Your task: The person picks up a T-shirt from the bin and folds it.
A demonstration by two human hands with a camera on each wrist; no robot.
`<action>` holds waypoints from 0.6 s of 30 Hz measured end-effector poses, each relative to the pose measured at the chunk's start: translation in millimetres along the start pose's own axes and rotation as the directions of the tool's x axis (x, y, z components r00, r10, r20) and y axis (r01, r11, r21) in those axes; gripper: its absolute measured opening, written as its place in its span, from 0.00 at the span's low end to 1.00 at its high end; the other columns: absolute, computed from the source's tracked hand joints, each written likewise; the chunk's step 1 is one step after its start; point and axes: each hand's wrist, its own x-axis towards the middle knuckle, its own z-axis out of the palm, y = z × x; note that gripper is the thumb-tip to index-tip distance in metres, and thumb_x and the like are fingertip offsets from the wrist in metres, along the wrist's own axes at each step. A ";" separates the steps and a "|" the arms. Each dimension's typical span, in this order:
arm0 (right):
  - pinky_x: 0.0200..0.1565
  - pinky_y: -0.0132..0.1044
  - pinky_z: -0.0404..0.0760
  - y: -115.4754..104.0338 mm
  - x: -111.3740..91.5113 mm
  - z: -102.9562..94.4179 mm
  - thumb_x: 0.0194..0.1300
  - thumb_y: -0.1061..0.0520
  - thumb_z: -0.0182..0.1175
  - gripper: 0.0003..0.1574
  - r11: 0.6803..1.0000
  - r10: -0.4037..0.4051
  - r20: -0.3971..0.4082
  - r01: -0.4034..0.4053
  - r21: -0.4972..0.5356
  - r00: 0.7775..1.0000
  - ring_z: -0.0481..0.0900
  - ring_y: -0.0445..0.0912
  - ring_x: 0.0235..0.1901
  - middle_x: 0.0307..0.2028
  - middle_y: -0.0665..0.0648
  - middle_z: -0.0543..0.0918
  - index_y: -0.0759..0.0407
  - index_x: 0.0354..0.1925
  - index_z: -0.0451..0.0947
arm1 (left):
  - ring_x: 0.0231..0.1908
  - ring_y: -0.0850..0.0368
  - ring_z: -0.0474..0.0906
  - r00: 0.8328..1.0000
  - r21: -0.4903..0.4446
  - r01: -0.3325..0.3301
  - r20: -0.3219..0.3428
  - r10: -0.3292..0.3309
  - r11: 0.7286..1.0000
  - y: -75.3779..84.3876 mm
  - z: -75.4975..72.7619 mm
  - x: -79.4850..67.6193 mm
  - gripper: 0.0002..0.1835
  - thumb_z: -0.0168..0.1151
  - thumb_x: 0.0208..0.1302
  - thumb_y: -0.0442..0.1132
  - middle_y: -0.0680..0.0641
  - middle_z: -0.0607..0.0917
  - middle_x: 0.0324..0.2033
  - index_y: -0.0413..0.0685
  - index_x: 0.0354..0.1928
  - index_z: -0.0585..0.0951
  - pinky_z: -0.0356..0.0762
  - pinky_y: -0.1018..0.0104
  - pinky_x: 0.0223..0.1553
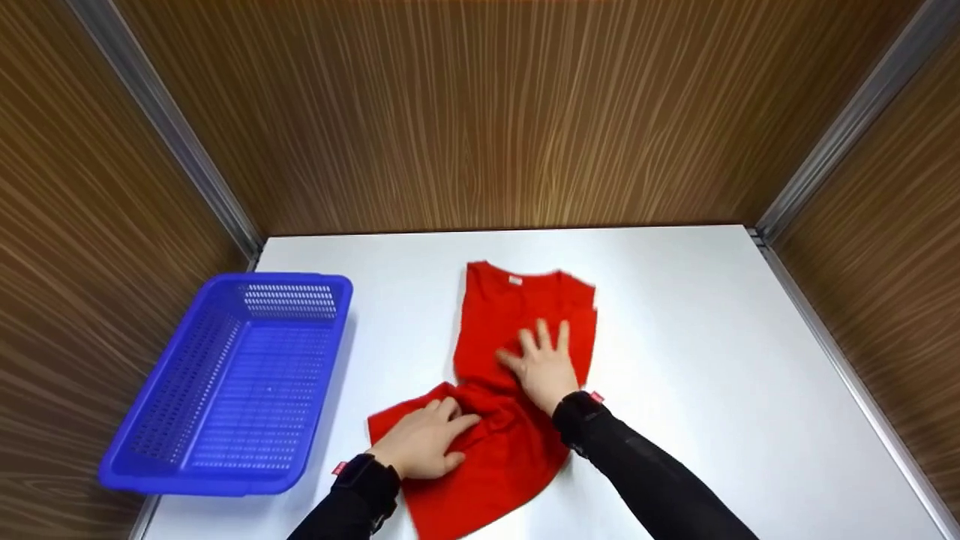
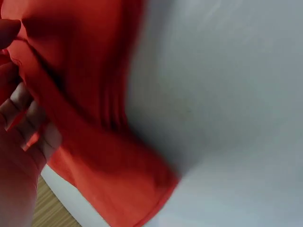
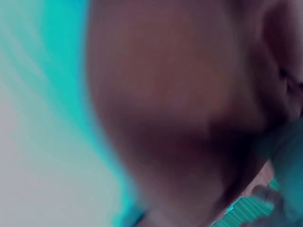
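A red sleeveless top (image 1: 491, 315) lies on the white table, its neckline with a small pale label toward the back wall. Its middle is bunched and twisted, and the lower part swings out to the left and front. Fingers spread, my right hand (image 1: 546, 371) rests on the upper body of the top. My left hand (image 1: 427, 442) lies on the lower part, thumb apart from the loosely bent fingers. In the left wrist view, the fingers (image 2: 35, 118) touch a fold of the red cloth (image 2: 109, 165). The right wrist view is blurred and off in colour.
To the left, a blue plastic basket (image 1: 341, 322) with slotted sides stands at the table's edge, with nothing in it. Wood-grain panels (image 1: 487, 112) with metal corner strips enclose the white table (image 1: 697, 337) at the back and sides.
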 end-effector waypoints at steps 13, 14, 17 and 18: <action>0.62 0.74 0.42 15.8 -13.0 -18.0 0.70 0.35 0.52 0.38 0.937 0.027 0.169 -0.084 0.340 0.985 0.59 0.69 0.67 0.65 0.62 0.73 0.44 0.72 0.64 | 0.60 0.53 0.68 0.998 -0.133 -0.038 0.045 0.044 0.990 18.2 -6.4 15.8 0.31 0.60 0.60 0.45 0.52 0.72 0.65 0.58 0.68 0.72 0.67 0.60 0.60; 0.62 0.74 0.45 13.0 -16.2 -18.6 0.69 0.36 0.54 0.38 0.938 0.029 0.156 -0.081 0.336 0.987 0.57 0.70 0.68 0.66 0.63 0.70 0.45 0.72 0.65 | 0.60 0.54 0.68 0.998 -0.137 -0.034 0.050 0.041 0.990 19.3 -5.6 16.7 0.31 0.60 0.60 0.46 0.52 0.71 0.67 0.58 0.68 0.71 0.66 0.61 0.60; 0.57 0.71 0.59 -1.1 -25.9 -21.9 0.62 0.44 0.64 0.35 0.956 0.085 0.042 -0.093 0.279 0.995 0.65 0.67 0.63 0.62 0.66 0.72 0.52 0.65 0.73 | 0.58 0.55 0.69 0.998 -0.147 -0.023 0.060 0.032 0.989 21.2 -5.4 17.9 0.30 0.59 0.61 0.46 0.52 0.69 0.68 0.60 0.68 0.72 0.67 0.63 0.59; 0.53 0.70 0.64 -6.6 -29.4 -22.7 0.60 0.45 0.66 0.34 0.961 0.105 0.008 -0.104 0.256 0.994 0.70 0.67 0.59 0.59 0.67 0.73 0.53 0.62 0.74 | 0.57 0.55 0.69 0.998 -0.147 -0.023 0.059 0.032 0.989 21.5 -5.8 18.1 0.30 0.59 0.61 0.46 0.51 0.69 0.68 0.60 0.68 0.72 0.68 0.63 0.58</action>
